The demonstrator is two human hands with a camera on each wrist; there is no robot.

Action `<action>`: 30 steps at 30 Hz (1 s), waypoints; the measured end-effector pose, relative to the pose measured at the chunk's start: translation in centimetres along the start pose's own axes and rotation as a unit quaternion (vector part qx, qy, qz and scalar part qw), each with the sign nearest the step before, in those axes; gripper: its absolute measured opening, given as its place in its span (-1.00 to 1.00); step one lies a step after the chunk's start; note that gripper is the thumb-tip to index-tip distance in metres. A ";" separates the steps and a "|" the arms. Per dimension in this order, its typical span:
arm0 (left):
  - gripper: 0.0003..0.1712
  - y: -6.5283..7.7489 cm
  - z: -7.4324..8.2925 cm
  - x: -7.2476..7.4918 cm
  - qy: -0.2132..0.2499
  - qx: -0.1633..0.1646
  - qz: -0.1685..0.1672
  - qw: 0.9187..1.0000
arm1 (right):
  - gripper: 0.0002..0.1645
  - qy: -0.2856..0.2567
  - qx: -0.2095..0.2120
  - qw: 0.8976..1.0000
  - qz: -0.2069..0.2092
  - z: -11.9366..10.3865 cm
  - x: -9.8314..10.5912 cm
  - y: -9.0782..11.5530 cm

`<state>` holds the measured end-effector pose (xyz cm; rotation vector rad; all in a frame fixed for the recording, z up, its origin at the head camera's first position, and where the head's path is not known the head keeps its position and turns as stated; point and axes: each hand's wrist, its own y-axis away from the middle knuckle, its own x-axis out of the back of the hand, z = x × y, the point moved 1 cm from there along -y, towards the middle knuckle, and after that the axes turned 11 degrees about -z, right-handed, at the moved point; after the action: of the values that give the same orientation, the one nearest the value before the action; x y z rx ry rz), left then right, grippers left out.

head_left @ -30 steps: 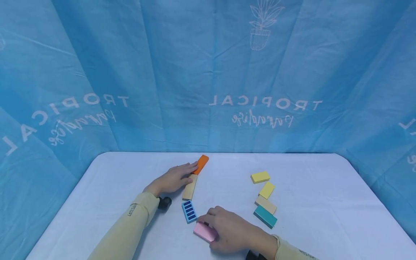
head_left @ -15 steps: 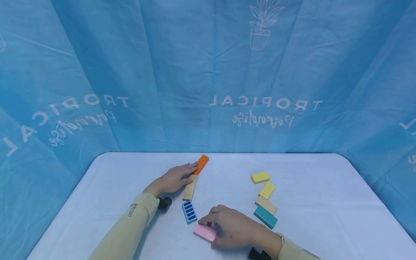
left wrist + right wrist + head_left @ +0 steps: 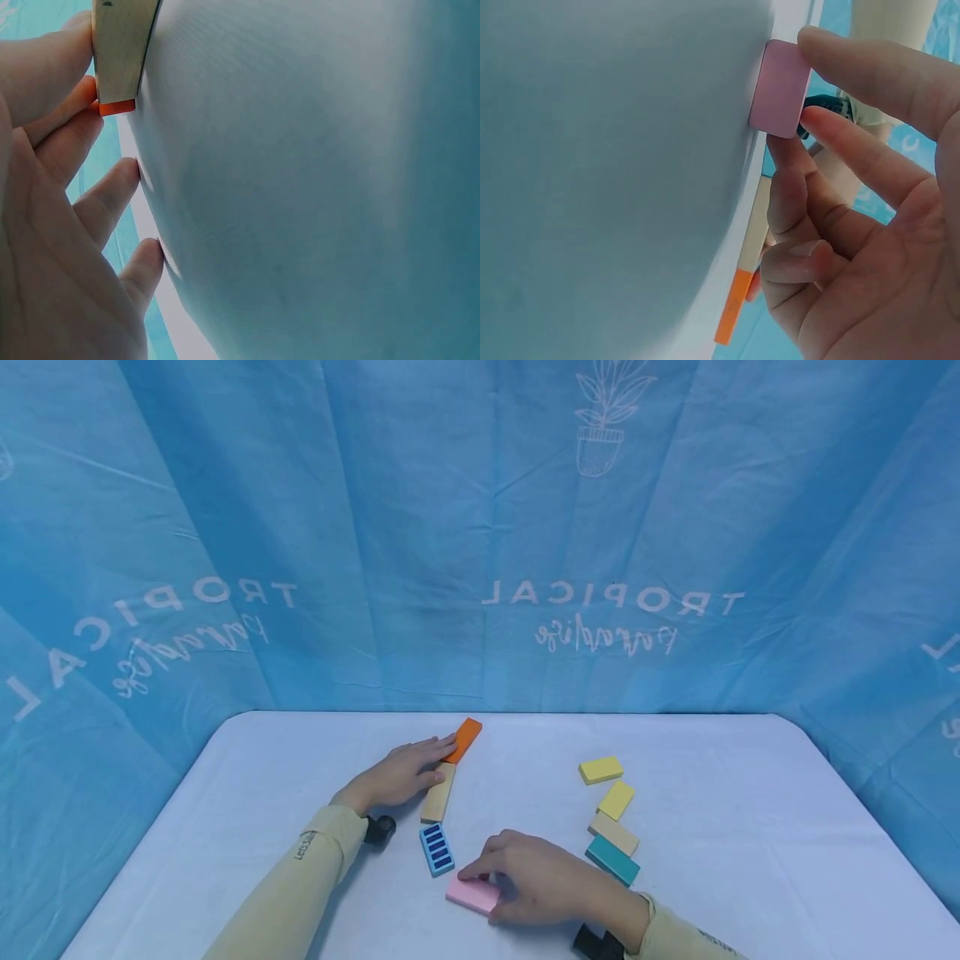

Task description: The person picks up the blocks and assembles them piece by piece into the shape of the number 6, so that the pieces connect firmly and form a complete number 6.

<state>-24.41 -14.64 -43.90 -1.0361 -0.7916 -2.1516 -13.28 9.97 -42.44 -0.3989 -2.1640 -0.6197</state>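
On the white table, a pink block (image 3: pixel 472 894) lies flat, and my right hand (image 3: pixel 543 881) pinches it between thumb and fingers. The right wrist view shows the pink block's (image 3: pixel 781 88) end face, with the thumb at one edge and fingertips at the opposite side. Farther left, my left hand (image 3: pixel 397 772) rests with fairly straight fingers against an orange block (image 3: pixel 467 739) and a plain wooden block (image 3: pixel 438 793). Its thumb touches the wooden block (image 3: pixel 122 49) in the left wrist view. A blue block with dark panels (image 3: pixel 437 849) lies between the wooden and pink ones.
To the right, a loose curved line holds two yellow blocks (image 3: pixel 601 769), a tan block (image 3: pixel 613 833) and a teal block (image 3: pixel 612 860). A blue printed curtain (image 3: pixel 480 527) hangs behind the white table (image 3: pixel 712 827).
My right hand has shifted very slightly, its index finger moving over the pink block's top edge. The pink block stays almost in place. My left hand has not visibly moved.
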 end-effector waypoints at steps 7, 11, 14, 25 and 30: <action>-0.33 0.0 -0.1 -0.1 -0.001 0.003 0.001 1.000 | -0.43 -0.016 0.007 1.000 0.006 0.4 0.3 -0.2; -0.33 0.0 0.0 -0.1 -0.003 0.005 0.001 1.000 | -0.44 -0.020 0.011 1.000 0.009 0.5 0.4 -0.2; -0.33 0.1 0.1 0.0 -0.001 0.007 0.000 1.000 | -0.44 -0.020 0.010 1.000 0.008 0.5 0.4 -0.3; -0.33 0.0 0.1 0.0 -0.002 0.015 -0.003 1.000 | -0.44 -0.026 0.000 1.000 0.015 0.8 0.3 -0.2; -0.33 0.0 0.1 0.0 0.000 0.013 -0.003 1.000 | -0.43 -0.032 -0.003 0.999 0.032 1.1 0.3 0.2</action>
<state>-24.36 -14.57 -43.80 -1.0221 -0.8218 -2.1405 -14.09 10.80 -42.71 -0.4969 -2.2016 -0.5850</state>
